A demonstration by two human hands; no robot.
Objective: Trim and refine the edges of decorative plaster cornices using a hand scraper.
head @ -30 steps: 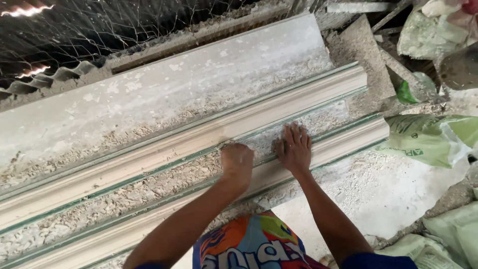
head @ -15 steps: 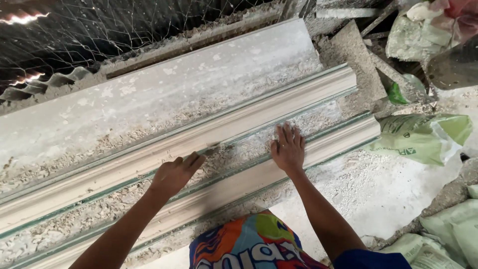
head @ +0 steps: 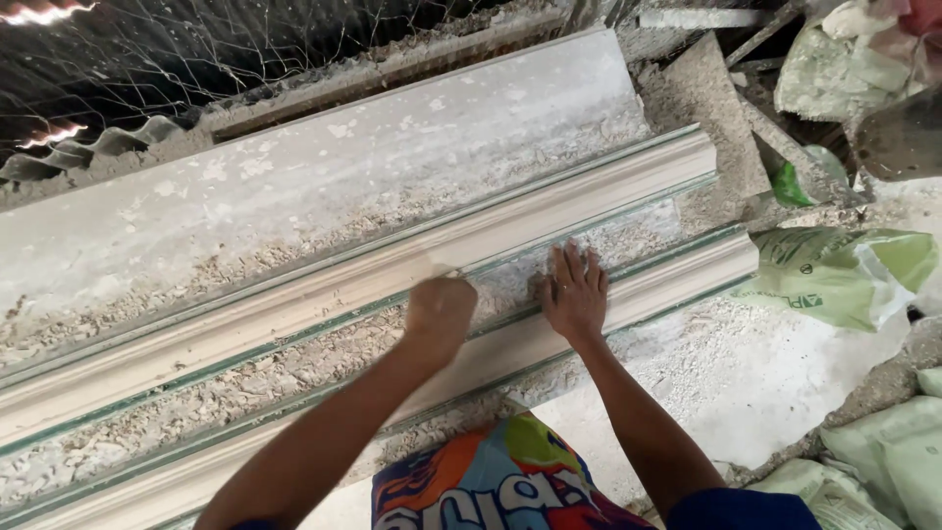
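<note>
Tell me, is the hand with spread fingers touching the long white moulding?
Touching. The head view shows the right hand pressed flat, fingers spread, on the crumbly channel and front rail of the long white moulding, with no gap beneath it.

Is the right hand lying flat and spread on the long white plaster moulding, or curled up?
Spread flat: the right hand rests palm down, fingers extended, on the long white plaster moulding.

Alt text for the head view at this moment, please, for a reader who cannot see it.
A person's left hand, closed in a fist, and right hand, flat with fingers spread, press on a long pale plaster cornice moulding lying diagonally among crumbly white debris. Green sacks lie at right, wire mesh at the top.
</note>
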